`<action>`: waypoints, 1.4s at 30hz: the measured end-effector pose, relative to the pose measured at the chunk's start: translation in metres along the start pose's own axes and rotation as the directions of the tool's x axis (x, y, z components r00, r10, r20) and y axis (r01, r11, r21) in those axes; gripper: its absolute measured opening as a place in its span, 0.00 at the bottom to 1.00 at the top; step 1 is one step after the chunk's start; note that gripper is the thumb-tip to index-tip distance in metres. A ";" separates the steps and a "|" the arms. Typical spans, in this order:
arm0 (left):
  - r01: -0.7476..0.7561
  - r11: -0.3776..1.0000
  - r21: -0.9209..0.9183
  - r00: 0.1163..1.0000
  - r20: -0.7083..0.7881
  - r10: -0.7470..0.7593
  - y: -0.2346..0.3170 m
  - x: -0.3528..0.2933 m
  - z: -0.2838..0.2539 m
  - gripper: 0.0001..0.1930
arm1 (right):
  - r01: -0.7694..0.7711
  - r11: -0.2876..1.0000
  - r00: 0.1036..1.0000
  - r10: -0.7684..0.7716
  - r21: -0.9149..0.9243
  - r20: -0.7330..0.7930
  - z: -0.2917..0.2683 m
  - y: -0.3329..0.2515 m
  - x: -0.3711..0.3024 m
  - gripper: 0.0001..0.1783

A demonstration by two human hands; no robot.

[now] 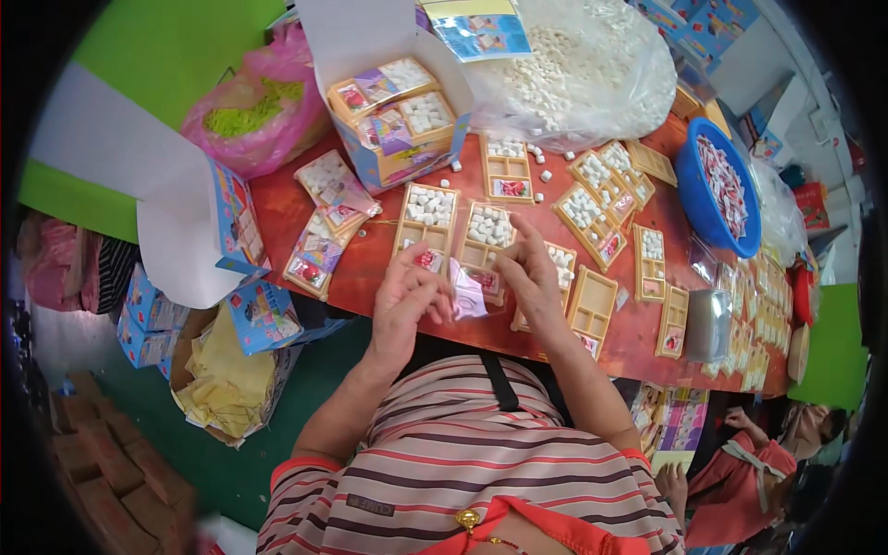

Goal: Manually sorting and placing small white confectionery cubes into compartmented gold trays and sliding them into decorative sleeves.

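Note:
A lilac printed slip (468, 292) lies between my hands, over the near end of a tan tray (472, 254) that has small white cubes in its far part. My left hand (407, 303) is closed, its fingertips pinching the slip's left edge. Over the tray's right edge, my right hand (530, 277) has its fingers bent and thumb drawn in; what it holds, if anything, I cannot make out. Left of this tray sits another filled tray (427, 208). To the right, a tan tray with bare compartments (592, 303) lies partly beside my right wrist.
Behind stands an open carton (398, 166) packed with filled trays, beside a clear bag of white cubes (573, 74). A blue basin (689, 190) of small wrapped pieces is at right. A pink bag (217, 153) and a white-flapped box (180, 231) are left. A co-worker's hand (673, 483) shows lower right.

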State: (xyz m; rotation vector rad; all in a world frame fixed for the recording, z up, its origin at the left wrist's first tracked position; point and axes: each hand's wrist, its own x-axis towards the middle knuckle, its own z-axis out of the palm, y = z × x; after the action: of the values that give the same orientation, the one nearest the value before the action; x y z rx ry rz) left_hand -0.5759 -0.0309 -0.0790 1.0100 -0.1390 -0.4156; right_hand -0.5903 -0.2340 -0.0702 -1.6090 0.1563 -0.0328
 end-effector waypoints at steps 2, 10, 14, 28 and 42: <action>-0.031 0.999 0.022 0.999 -0.039 0.032 0.004 0.002 -0.009 0.24 | 0.076 0.997 0.997 -0.075 0.001 -0.016 0.016 0.004 0.011 0.34; -0.278 0.249 0.928 0.853 0.120 0.507 0.007 0.020 -0.042 0.18 | 0.035 0.960 0.999 -0.033 0.278 -0.012 0.036 -0.013 0.031 0.32; -0.260 -0.095 0.961 0.869 0.276 0.410 0.005 0.021 -0.042 0.20 | 0.039 0.931 0.997 -0.014 0.364 -0.070 0.028 -0.010 0.033 0.29; -0.394 0.163 0.905 0.846 0.288 0.449 0.017 0.012 -0.042 0.30 | -0.021 0.957 0.998 0.038 0.291 -0.052 0.059 -0.001 0.050 0.30; -0.371 -0.098 0.923 0.891 0.384 0.244 0.005 0.020 -0.037 0.30 | -0.114 0.993 0.993 0.114 0.024 -0.019 0.056 -0.012 0.052 0.22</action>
State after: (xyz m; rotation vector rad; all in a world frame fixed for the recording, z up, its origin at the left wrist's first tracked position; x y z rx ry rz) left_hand -0.5451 -0.0071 -0.0962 2.4134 -0.8921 0.2362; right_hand -0.5310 -0.1843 -0.0652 -1.5751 0.2622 0.0372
